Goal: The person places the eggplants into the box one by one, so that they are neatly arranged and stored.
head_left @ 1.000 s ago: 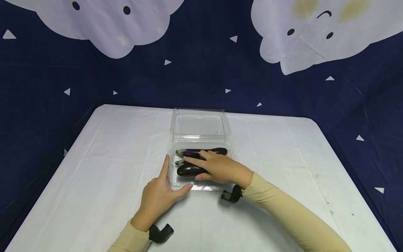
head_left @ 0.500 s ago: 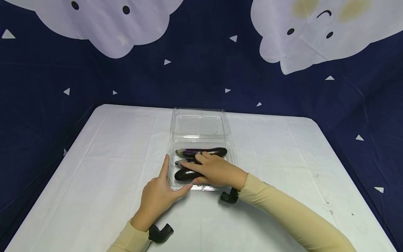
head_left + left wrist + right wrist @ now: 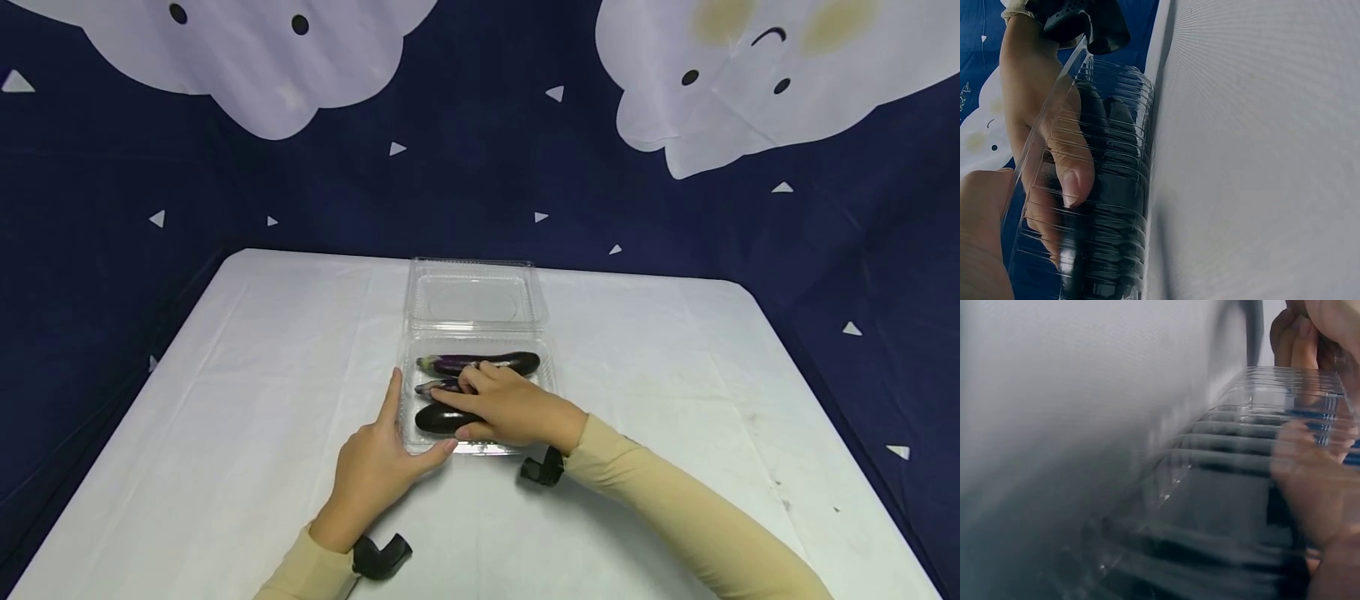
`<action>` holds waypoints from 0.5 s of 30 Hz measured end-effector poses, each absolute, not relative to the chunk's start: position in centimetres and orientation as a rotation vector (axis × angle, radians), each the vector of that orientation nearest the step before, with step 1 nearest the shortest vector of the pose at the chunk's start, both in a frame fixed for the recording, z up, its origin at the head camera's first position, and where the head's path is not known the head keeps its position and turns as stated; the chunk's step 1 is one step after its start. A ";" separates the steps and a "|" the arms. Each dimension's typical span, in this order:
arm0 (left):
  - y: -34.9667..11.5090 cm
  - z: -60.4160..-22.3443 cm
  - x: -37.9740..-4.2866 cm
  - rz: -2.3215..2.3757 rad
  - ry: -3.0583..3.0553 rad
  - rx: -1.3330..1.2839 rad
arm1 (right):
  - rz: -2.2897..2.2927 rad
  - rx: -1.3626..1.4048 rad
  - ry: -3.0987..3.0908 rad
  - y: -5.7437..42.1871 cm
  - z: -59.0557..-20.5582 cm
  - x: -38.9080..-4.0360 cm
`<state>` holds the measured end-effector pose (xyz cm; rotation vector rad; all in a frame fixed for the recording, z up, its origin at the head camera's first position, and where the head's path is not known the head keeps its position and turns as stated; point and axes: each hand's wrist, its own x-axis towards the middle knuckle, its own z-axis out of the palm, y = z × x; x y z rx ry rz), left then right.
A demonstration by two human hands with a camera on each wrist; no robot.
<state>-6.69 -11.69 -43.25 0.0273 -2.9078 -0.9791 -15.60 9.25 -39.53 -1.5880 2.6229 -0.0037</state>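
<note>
A clear plastic clamshell container (image 3: 549, 375) lies open in the head view, with three dark purple eggplants side by side in its base. The far eggplant (image 3: 517, 362) shows almost whole; the middle eggplant (image 3: 442, 387) and the near eggplant (image 3: 438, 419) are partly covered. My right hand (image 3: 517, 408) reaches in over them and grips the near eggplant, thumb on its front side and index finger stretched across toward the middle one's stem. My left hand (image 3: 371, 467) steadies the container's front left corner, thumb and fingers spread straight. In the left wrist view, the right thumb (image 3: 1072, 178) shows through the ribbed wall.
The transparent lid (image 3: 476, 292) is folded back behind the base, on the white-covered table (image 3: 300, 333). Behind the table hangs a dark blue cloth (image 3: 480, 183) with cloud faces and white triangles. A black wrist mount (image 3: 382, 557) juts from the left sleeve; another sits on the right wrist.
The near eggplant has shifted slightly toward me and left, opening a gap to the middle one. My right hand has moved a little left; my left hand stays put.
</note>
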 end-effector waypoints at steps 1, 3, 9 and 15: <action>-11.7 -43.2 -6.7 -0.982 -2.905 0.021 | -0.007 -1.581 2.621 9.3 -39.6 -15.6; -11.7 -43.3 -6.7 -0.990 -2.899 0.011 | -0.012 -1.562 2.624 9.4 -39.6 -15.7; -11.7 -43.3 -6.7 -0.987 -2.891 0.001 | -0.075 -1.505 2.654 9.7 -39.5 -15.8; -11.7 -43.4 -6.8 -0.991 -2.885 0.005 | -0.154 -1.398 2.683 10.8 -39.5 -15.8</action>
